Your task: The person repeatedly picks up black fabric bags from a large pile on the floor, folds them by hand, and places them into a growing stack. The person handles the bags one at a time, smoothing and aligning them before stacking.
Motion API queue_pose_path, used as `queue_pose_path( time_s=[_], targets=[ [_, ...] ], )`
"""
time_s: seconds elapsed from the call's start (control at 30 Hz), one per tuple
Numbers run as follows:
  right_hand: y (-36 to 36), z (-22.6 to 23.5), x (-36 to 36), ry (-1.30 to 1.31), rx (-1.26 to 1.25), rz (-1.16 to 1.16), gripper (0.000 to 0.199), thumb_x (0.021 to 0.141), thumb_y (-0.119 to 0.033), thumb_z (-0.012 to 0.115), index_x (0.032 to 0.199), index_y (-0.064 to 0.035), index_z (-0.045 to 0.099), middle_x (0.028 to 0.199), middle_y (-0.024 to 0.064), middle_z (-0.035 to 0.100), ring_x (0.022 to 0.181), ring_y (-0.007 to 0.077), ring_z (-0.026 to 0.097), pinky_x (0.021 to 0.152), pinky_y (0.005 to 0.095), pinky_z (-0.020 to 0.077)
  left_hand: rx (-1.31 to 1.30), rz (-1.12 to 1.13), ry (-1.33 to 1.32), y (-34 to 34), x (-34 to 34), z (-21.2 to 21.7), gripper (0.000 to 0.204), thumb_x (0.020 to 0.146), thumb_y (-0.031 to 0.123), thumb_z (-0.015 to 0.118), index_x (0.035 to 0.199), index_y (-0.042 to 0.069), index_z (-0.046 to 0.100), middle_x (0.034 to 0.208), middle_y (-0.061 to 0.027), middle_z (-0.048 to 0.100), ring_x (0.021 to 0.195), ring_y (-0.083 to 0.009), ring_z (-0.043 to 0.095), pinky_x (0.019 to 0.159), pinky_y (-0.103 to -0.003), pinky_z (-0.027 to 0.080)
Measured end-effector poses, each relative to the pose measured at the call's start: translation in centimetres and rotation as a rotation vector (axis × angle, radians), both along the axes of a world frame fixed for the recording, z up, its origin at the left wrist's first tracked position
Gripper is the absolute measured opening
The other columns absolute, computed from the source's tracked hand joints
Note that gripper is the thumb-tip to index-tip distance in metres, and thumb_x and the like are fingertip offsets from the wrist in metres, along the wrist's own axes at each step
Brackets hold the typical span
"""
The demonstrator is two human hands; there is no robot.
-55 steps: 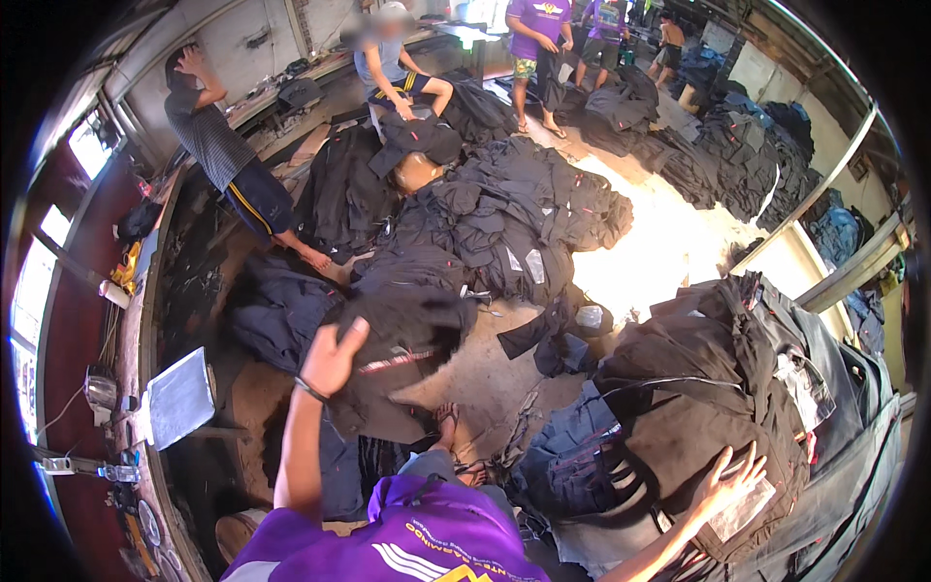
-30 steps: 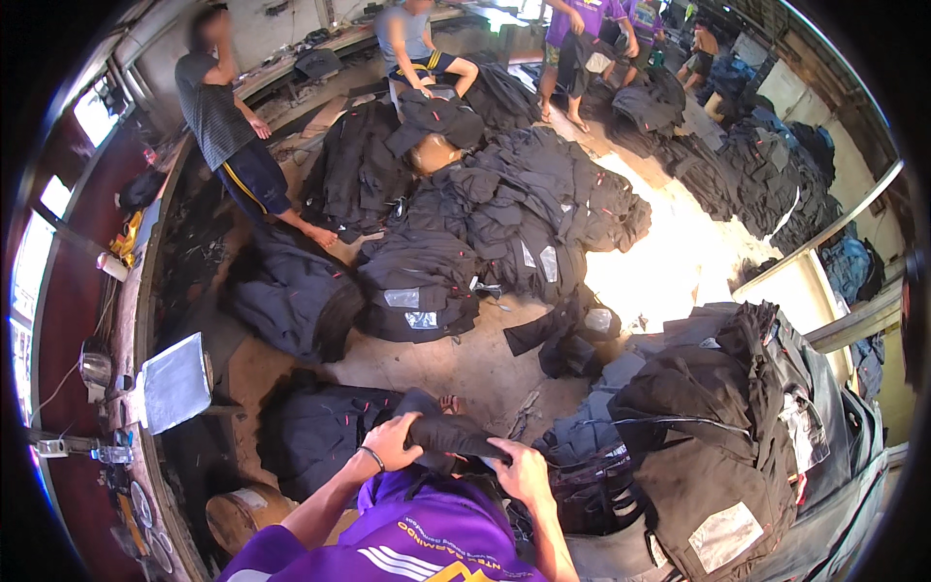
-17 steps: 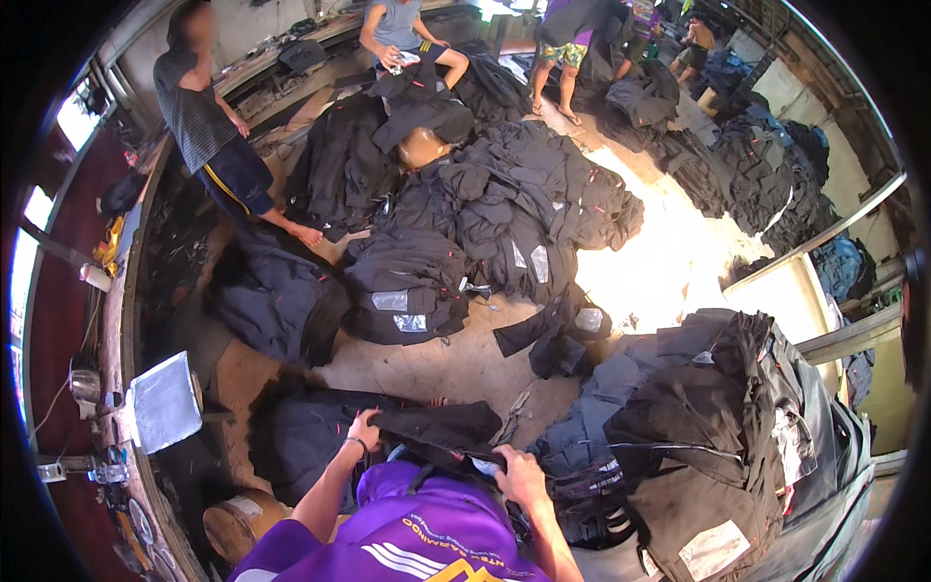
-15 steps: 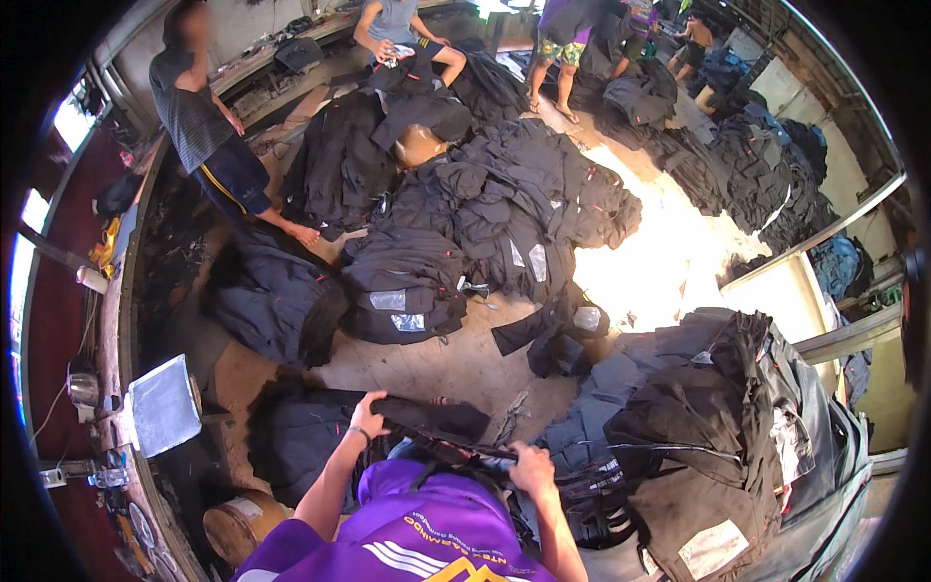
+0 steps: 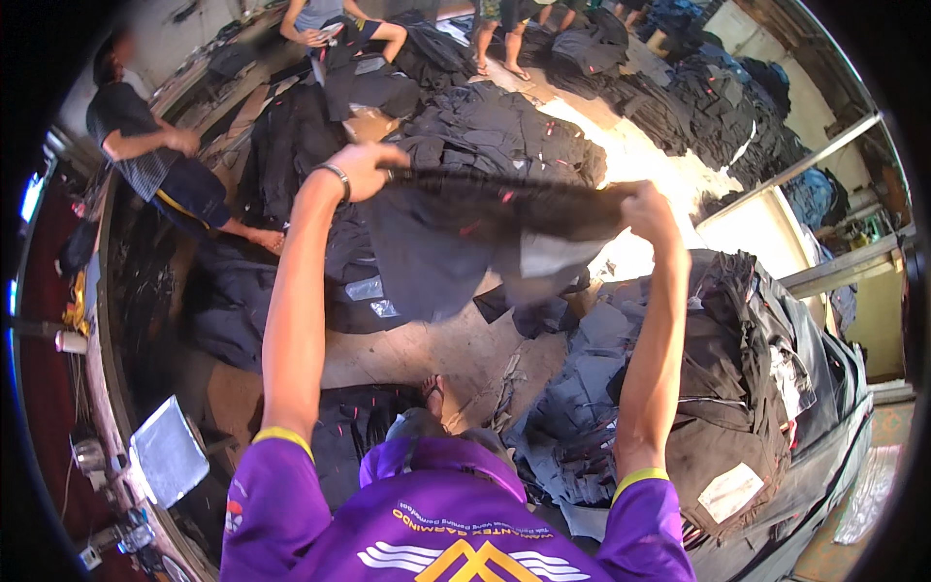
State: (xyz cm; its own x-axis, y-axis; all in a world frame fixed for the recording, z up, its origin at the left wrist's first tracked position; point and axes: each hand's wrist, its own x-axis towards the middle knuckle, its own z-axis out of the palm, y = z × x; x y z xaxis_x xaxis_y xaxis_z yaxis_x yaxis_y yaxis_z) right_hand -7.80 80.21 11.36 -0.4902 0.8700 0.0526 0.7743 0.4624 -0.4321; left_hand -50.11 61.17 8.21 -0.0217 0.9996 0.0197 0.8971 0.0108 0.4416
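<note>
A pair of black shorts (image 5: 427,247) hangs stretched out in front of me at arm's length. Its top edge runs between my two hands, and a pale grey patch (image 5: 561,254) shows on the right leg. My left hand (image 5: 364,170), with a band on the wrist, grips the left end of that edge. At the right end, my right hand (image 5: 652,209) is closed on the cloth. The lower edge looks blurred by motion. Below my arms lies a dark stack of cloth (image 5: 359,412) beside my foot (image 5: 433,396).
Heaped black garments (image 5: 504,131) lie beyond the shorts. A large garment pile (image 5: 727,369) stands on my right, more bundles (image 5: 228,301) on the left. One person (image 5: 145,145) stands at far left; another person (image 5: 330,24) sits at the back. A flat grey panel (image 5: 170,451) is near left.
Both my hands have risen and moved forward from close to my body, spreading the shorts out between them. My view has shifted, and the standing person's arm has lowered.
</note>
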Motion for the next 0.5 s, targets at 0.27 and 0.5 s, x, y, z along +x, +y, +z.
queue_pose_path(
  time_s=[0.27, 0.5],
  targets=[
    [-17.7, -30.5, 3.2, -0.478, -0.272, 0.005, 0.021, 0.088, -0.016, 0.056, 0.093, -0.0023, 0.071, 0.094, 0.0176, 0.07, 0.09, 0.0295, 0.071, 0.082, 0.0435, 0.0571, -1.008, -0.127, 0.209, -14.4, 10.8, -24.5, 0.041, 0.094, 0.018, 0.05, 0.13, 0.008, 0.066, 0.135, -0.0166, 0.063, 0.123, -0.0319, 0.057, 0.102, -0.044, 0.048],
    [-22.3, -30.2, 4.2, -0.558, -0.804, -0.009, 0.034, 0.085, -0.02, 0.056, 0.105, -0.0015, 0.076, 0.112, 0.0236, 0.073, 0.106, 0.0335, 0.073, 0.091, 0.0477, 0.057, -0.952, -0.295, 0.257, -16.5, 3.1, -33.0, 0.039, 0.087, 0.013, 0.049, 0.117, 0.003, 0.073, 0.119, -0.0182, 0.072, 0.104, -0.0335, 0.073, 0.088, -0.046, 0.059]
  ],
)
